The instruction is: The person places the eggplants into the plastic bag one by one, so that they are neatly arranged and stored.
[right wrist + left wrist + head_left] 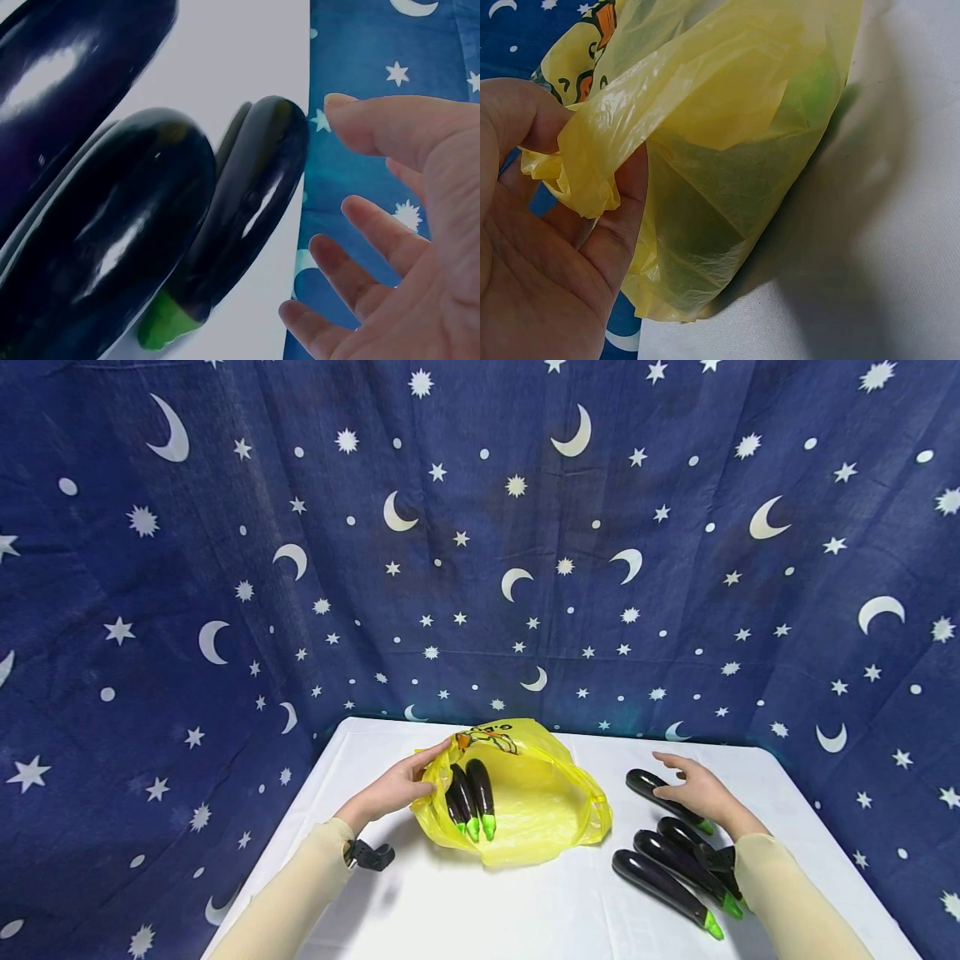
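Note:
A yellow plastic bag (543, 810) lies on the table with its mouth facing me. Inside it, at the left, are three dark eggplants (480, 787) with green stem ends. My left hand (396, 789) pinches the bag's left rim between thumb and fingers; in the left wrist view the bunched plastic (592, 161) sits in its grip. On the right side, my right hand (699, 792) hovers by the farthest loose eggplant (645, 783), fingers spread and holding nothing. Nearer to me lie more loose eggplants (660, 887), partly hidden by the right wrist. The right wrist view shows a gap between the fingers and the eggplant (259, 199).
A white cloth (555, 910) covers the table. Behind and at both sides hangs a dark blue curtain (480, 552) with moons and stars. Each wrist wears a black strap, the left one (369, 856) in plain sight.

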Tool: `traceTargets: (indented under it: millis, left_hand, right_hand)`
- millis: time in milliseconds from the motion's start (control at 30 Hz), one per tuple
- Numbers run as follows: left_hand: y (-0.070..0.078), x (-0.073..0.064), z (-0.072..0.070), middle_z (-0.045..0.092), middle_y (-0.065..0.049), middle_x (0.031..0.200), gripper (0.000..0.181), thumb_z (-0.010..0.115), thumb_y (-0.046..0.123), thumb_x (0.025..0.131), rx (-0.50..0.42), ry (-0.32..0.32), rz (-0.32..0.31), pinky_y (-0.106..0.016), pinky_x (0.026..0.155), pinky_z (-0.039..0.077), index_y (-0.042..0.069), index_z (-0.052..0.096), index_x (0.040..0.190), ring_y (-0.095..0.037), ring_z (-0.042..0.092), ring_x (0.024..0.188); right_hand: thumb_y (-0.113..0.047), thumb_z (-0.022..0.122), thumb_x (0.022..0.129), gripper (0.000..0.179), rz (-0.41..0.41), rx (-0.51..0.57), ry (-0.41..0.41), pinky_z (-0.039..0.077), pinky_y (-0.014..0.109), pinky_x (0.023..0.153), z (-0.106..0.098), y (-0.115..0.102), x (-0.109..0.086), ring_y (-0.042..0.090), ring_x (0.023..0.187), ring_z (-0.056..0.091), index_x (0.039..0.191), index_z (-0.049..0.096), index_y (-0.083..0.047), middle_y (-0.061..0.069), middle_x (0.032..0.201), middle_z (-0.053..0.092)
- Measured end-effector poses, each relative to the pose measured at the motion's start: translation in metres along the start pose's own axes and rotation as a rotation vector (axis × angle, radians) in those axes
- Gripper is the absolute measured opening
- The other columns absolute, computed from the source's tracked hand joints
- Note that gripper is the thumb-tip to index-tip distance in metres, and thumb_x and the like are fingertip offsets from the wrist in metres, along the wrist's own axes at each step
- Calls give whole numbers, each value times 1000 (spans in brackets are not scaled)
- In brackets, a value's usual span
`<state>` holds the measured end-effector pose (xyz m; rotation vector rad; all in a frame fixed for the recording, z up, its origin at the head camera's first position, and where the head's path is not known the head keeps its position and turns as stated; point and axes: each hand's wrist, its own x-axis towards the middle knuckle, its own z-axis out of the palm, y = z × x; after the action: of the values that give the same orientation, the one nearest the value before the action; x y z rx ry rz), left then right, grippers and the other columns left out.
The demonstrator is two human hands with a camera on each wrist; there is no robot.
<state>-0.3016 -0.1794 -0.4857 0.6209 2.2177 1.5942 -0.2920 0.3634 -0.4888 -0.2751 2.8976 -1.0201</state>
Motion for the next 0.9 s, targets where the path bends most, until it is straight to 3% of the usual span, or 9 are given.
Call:
traceTargets:
  millis: [600, 900]
  left_hand:
    - [-2, 1, 0, 25, -1, 168, 82, 59, -3, 92, -7, 0, -3, -28, 94, 50, 29, 31, 162, -23, 41, 141]
    - [-1, 1, 0, 26, 4, 167, 83, 59, -3, 91, 0, 5, -12, -30, 96, 49, 33, 33, 161, -20, 40, 141]
  right_hand:
    - [-7, 73, 88, 72, -23, -38, -70, 45, 67, 93, 0, 22, -2, 65, 122, 46, 151, 41, 8, 42, 143, 42]
    - [-1, 73, 83, 74, 24, -43, -99, 49, 58, 87, 0, 33, 2, 59, 119, 52, 149, 41, 10, 47, 136, 44]
